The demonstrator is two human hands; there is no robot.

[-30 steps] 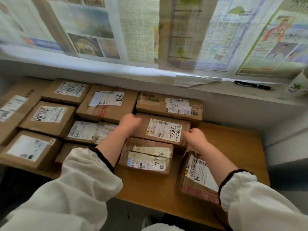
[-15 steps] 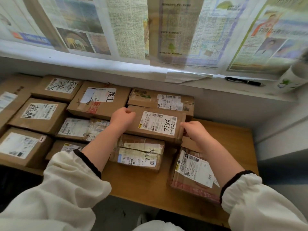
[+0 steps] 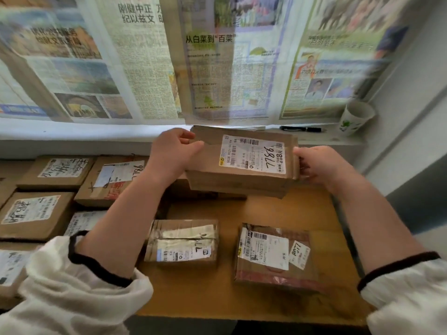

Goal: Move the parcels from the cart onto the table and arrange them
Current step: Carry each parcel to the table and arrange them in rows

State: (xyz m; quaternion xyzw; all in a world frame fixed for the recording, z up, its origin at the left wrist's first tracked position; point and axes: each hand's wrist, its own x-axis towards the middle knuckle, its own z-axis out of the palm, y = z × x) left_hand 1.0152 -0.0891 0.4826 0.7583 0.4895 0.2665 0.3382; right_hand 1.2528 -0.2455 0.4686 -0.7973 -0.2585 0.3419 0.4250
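Observation:
A brown cardboard parcel (image 3: 210,170) with a white label marked 7786 is lifted above the back of the wooden table (image 3: 278,206). My left hand (image 3: 173,153) grips its left end and my right hand (image 3: 316,165) grips its right end. Below it another brown parcel (image 3: 193,189) lies partly hidden. Nearer to me, a taped parcel (image 3: 183,243) lies on the table, with a parcel with a reddish lower edge (image 3: 273,257) to its right. Several labelled parcels fill the left side, among them one with big handwriting (image 3: 33,213).
Newspaper sheets (image 3: 217,56) cover the window behind. On the sill lie a black pen (image 3: 300,128) and a white paper cup (image 3: 355,117). A grey wall (image 3: 416,117) closes the right side. Bare wood shows at the table's front edge and right of the lifted parcel.
Both hands have lifted the 7786 parcel off the table and raised it toward the sill. The view has moved closer and tilted upward.

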